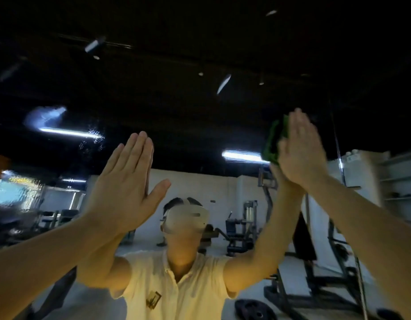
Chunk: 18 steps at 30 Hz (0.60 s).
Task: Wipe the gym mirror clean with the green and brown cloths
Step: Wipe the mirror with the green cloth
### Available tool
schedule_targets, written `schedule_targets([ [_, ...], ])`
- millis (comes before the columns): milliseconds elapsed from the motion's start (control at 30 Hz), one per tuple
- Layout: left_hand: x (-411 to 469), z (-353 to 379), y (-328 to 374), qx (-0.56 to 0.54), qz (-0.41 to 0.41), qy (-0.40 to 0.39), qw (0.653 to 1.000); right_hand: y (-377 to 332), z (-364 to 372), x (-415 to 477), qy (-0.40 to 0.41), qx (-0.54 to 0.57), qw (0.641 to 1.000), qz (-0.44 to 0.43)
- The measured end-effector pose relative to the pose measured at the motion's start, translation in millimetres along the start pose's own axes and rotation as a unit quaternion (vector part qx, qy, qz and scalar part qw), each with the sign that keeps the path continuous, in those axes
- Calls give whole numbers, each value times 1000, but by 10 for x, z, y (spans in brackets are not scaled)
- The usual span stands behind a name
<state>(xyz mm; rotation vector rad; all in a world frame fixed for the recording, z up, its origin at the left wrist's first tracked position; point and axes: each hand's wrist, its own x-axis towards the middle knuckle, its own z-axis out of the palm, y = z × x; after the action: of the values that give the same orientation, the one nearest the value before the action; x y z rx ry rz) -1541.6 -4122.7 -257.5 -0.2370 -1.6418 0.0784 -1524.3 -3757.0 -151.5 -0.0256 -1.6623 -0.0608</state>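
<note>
Fingers of right hand: straight and pressed together, with the palm flat toward the glass in the upper right of the frame.
Green cloth: bunched between the right palm and the glass. Only its left edge shows past the hand.
Fingers of left hand: straight and pressed together, thumb held out to the side, left of centre. I see nothing in this hand.
Brown cloth: not visible. I cannot tell if it lies under the left palm.
Mirror: it fills nearly the whole frame, and its upper half reflects a dark ceiling.
Step in hand: probably wiping the high part of the glass with the green cloth.
How to do it well: open the cloth wider so that more of it meets the glass. Keep the palm flat with even pressure and let the strokes overlap.
Wet marks: drops and a cloudy smear in the upper left, beside a reflected lamp. This area seems to need wiping next.
Reflection: a person in a pale shirt, gym machines behind, and a weight plate at the lower edge.
In the way: nothing between the hands and the glass. A thin vertical line at right is perhaps a panel joint, where the cloth could catch.
</note>
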Motion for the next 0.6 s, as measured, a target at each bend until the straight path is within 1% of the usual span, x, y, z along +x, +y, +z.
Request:
schedule_targets([
  [67, 9, -1, 1, -4, 2, 3, 1000, 204, 27, -9, -12, 3, 996, 87],
  [133, -2, 3, 2, -11, 8, 7, 1000, 48, 32, 78, -21, 23, 985, 171],
  [167, -8, 11, -4, -12, 9, 9, 1000, -135, 14, 144, -19, 27, 981, 192],
  [200, -6, 21, -8, -12, 10, 8, 1000, -357, -10, 205, -16, 27, 980, 196],
  [233, -1, 22, -8, -12, 10, 7, 1000, -612, -26, 251, -5, 26, 983, 181],
  [267, 6, 19, -7, -13, 10, 6, 1000, -892, -40, 277, 8, 26, 988, 150],
  [333, 3, -27, -37, -19, 16, 5, 1000, -1500, -52, 279, 25, 45, 997, 57],
  [400, -81, -146, -166, -33, 11, 11, 999, -2097, -79, 160, 31, 69, 997, -32],
  [467, -299, -303, -390, -49, -23, 32, 998, -2582, -114, -89, 22, 79, 991, -102],
  [533, -628, -438, -660, -65, -71, 69, 993, -2960, -130, -430, 0, 61, 982, -179],
  [567, -804, -501, -795, -70, -96, 81, 990, -3116, -150, -651, -24, 52, 973, -224],
  [600, -968, -542, -926, -72, -117, 82, 987, -3245, -160, -893, -38, 68, 959, -273],
])
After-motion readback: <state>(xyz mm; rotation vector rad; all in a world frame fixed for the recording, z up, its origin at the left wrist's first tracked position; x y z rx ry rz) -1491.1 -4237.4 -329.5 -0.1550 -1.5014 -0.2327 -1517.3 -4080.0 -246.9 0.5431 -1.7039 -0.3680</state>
